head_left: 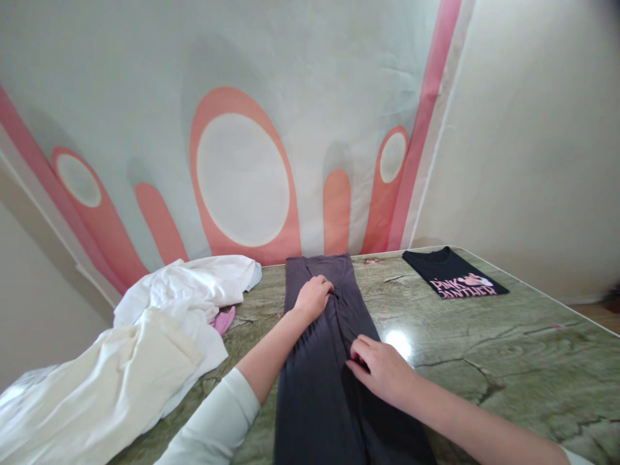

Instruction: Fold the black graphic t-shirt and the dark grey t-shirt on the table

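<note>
Long dark grey pants [314, 387] lie lengthwise down the middle of the table, from its far edge toward me, with creases along the upper part. My left hand [314, 297] rests on the far part of the pants, its fingers closed on a fold of the fabric. Closer to me, my right hand [380, 368] pinches the right side of the cloth with thumb and fingers. The near end of the pants runs out of view at the bottom.
On the left lies a loose heap of white clothes [194, 284], with a cream garment [140, 381] on top and a bit of pink cloth [223, 319]. A folded black T-shirt [445, 265] with pink print lies at the far right of the marbled green table [484, 349]. Behind stands a printed wall.
</note>
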